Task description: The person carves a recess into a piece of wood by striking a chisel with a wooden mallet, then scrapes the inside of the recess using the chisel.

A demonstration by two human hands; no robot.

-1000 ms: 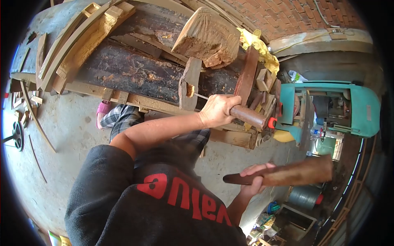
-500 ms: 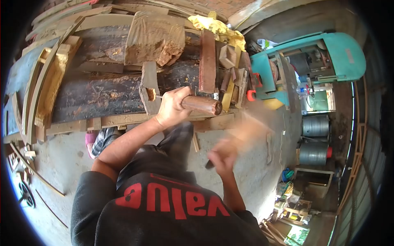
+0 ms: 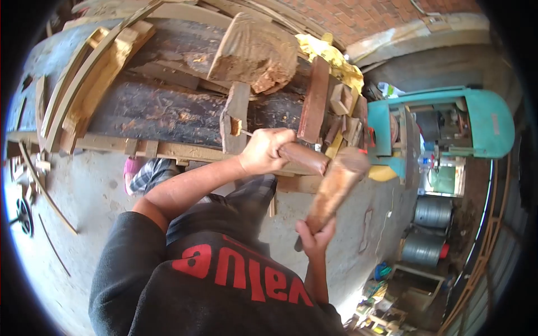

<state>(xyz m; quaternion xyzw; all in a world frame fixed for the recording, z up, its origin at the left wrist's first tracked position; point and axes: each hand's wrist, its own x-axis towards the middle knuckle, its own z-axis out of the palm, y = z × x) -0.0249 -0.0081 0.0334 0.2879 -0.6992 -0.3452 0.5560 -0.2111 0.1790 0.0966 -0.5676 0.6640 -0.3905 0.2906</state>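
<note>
My left hand (image 3: 268, 150) is wrapped round a chisel, its thick brown wooden handle (image 3: 307, 158) pointing right and its thin metal shank running left. The chisel's tip is at a pale, rough notch in a short grey-brown wood piece (image 3: 237, 103), which lies across a dark, scarred timber (image 3: 174, 117). In my right hand (image 3: 316, 235) is a wooden mallet (image 3: 338, 187), gripped by its slim handle. The mallet's worn, slightly blurred head is right by the butt of the chisel handle.
Behind the notched piece sits a big sawn block (image 3: 255, 53). A reddish-brown board (image 3: 315, 101) and several offcuts lie to the right, near a yellow cloth (image 3: 333, 59). A teal machine (image 3: 490, 126) stands farther right. Curved wood strips (image 3: 89, 78) rest at left.
The mallet, blurred and farther from the chisel before, has swung up to the chisel's butt end. My left hand stays on the chisel; the whole view has shifted and tilted.
</note>
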